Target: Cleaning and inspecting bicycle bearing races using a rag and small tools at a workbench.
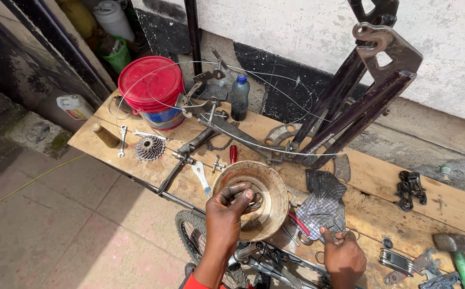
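Left hand [227,206] pinches one metal ring [254,199] inside one bowl [275,211]; right hand [343,256], fingers loose, rests beside one checked cloth [324,203].

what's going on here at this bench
A person stands at a cluttered wooden workbench strewn with bike parts. Their left hand reaches into a worn metal bowl, fingertips on small rings inside. Their right hand rests on the bench beside a checked rag. A dark bike frame, a cassette and a red bucket lie farther back.
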